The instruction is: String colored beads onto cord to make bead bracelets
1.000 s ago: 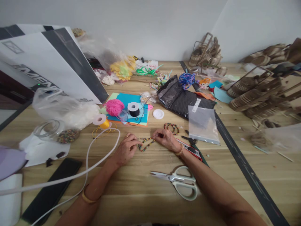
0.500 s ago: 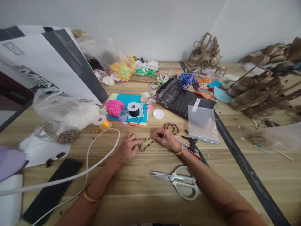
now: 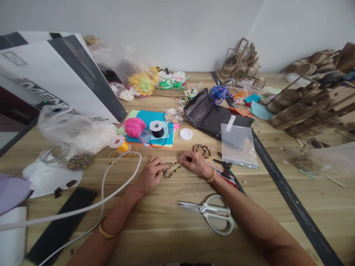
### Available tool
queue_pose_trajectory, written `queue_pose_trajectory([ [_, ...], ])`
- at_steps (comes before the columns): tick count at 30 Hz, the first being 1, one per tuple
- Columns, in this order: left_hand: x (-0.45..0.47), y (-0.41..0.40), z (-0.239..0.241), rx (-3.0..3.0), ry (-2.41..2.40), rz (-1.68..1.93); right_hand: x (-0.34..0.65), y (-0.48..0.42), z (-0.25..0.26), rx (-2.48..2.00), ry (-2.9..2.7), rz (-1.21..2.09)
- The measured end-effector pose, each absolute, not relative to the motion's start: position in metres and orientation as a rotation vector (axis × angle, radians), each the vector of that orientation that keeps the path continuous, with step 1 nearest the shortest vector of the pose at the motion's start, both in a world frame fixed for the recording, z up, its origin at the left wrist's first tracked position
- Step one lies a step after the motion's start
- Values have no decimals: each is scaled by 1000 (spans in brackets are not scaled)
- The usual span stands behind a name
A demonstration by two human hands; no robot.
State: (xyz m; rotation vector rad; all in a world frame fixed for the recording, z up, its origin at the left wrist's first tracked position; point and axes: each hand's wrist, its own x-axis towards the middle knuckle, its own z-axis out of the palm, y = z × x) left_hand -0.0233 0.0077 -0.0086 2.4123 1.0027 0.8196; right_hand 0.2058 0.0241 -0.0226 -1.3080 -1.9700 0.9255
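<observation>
Pinching the beaded strand [image 3: 174, 172] in the right hand [image 3: 194, 163], touching it with the left hand [image 3: 151, 173], grip hard to tell, between near and far edges of the worktop [image 3: 155, 229], apparently steadying against slipping.

On my table [image 3: 155, 229], a bead strand [image 3: 174, 171] lies between my left hand [image 3: 152, 173] and right hand [image 3: 193, 162], scissors [image 3: 203, 209] nearer me, a disc [image 3: 186, 134] beyond both.

A strand of small multicoloured beads [image 3: 173, 172] – curved back on itself – lies on the bench [image 3: 149, 225] between left hand [image 3: 151, 175] and right hand [image 3: 195, 164].
</observation>
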Motion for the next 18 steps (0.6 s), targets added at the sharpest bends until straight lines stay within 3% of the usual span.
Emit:
queue_pose_trajectory([
  [18, -17, 10, -14, 2459, 999, 753, 206, 23, -20, -1313, -1966, 929],
])
